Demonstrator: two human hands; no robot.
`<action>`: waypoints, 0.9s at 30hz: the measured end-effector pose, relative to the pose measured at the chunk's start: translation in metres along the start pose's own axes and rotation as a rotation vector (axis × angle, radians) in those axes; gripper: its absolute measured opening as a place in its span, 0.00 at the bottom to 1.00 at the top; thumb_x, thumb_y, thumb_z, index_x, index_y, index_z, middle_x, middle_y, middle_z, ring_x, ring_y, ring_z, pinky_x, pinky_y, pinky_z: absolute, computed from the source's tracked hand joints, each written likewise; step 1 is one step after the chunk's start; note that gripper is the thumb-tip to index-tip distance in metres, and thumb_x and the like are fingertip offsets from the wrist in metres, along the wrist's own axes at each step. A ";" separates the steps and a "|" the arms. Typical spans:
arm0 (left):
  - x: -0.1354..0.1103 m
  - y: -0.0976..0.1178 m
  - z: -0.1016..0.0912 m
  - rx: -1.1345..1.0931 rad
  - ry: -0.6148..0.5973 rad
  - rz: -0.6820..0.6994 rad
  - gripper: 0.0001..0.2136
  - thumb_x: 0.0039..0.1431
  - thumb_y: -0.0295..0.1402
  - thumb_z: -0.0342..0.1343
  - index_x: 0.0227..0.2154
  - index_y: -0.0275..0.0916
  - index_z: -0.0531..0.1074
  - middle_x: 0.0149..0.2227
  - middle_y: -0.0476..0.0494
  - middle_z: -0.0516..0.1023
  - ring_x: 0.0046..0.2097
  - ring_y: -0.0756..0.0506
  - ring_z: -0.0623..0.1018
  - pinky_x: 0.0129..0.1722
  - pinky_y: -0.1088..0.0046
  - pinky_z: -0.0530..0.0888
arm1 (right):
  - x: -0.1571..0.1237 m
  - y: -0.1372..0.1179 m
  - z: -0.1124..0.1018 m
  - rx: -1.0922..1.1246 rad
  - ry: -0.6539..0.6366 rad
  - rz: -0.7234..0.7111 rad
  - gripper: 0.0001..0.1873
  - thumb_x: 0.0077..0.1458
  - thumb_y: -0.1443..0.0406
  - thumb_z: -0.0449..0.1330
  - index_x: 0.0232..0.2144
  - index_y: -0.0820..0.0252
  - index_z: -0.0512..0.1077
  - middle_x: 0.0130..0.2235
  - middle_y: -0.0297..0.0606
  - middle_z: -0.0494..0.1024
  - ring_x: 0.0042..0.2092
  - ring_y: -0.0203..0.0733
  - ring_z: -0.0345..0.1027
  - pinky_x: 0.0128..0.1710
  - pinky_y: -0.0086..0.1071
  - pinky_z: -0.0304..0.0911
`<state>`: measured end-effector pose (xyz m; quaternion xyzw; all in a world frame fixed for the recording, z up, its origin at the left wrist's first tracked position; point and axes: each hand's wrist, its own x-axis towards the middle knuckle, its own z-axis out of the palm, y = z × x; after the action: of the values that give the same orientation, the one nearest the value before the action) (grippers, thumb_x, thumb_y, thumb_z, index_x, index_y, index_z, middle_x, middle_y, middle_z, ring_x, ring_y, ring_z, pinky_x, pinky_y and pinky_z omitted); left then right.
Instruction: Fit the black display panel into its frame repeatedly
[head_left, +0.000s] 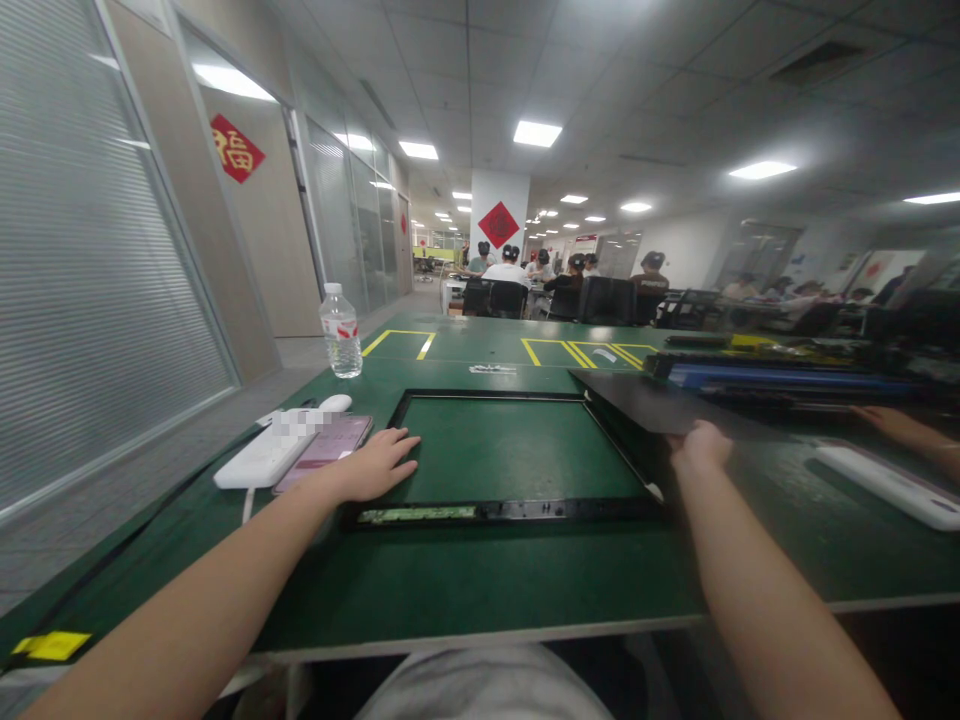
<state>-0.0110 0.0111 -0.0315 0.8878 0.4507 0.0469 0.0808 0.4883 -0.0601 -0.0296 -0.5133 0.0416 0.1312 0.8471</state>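
Observation:
A thin black rectangular frame [570, 511] lies flat on the green table, with a green circuit strip [417, 515] along its near bar. My left hand [381, 464] rests over the frame's left side, fingers spread and stretched out. My right hand [702, 446] is closed on the edge of a thin dark panel [651, 402]. That panel sits tilted over the frame's right side, its left corner near the frame's far right corner. My right fingertips are partly hidden and slightly blurred.
Left of the frame are a phone [324, 455], a white device [271, 452] with a cable and a water bottle [342, 332]. Yellow tape [397, 332] marks the far table. At right are dark and blue long parts [750, 378], another white device [889, 487] and another person's hand [881, 418].

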 end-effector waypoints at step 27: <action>-0.001 -0.002 -0.001 -0.095 0.042 0.000 0.30 0.60 0.46 0.49 0.60 0.34 0.72 0.67 0.27 0.66 0.69 0.30 0.63 0.66 0.50 0.60 | 0.033 0.018 -0.009 -0.052 -0.020 0.172 0.19 0.45 0.78 0.57 0.41 0.59 0.70 0.36 0.33 0.76 0.34 0.38 0.75 0.37 0.39 0.78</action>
<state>-0.0132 0.0119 -0.0314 0.8817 0.4497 0.0870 0.1135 0.5154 -0.0543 -0.0563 -0.5284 0.0738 0.2097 0.8194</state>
